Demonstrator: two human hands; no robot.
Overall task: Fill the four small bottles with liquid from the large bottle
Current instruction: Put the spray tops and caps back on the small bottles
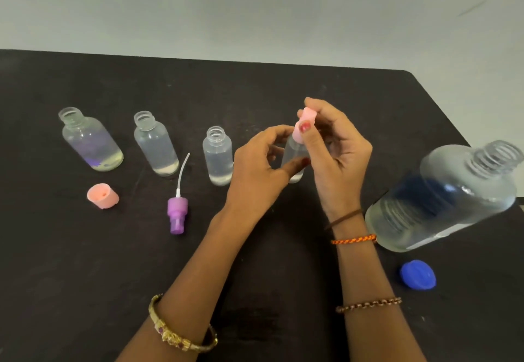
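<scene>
Three small clear bottles stand open in a row on the black table: one at far left, a second, a third, each holding clear liquid. My left hand grips the fourth small bottle around its body. My right hand pinches a pink cap on top of that bottle's neck. The large clear bottle stands uncapped at the right, with liquid in it.
A pink cap lies in front of the left bottle. A purple spray pump with a white tube lies beside it. A blue cap rests near the large bottle. The table's far edge meets a pale wall.
</scene>
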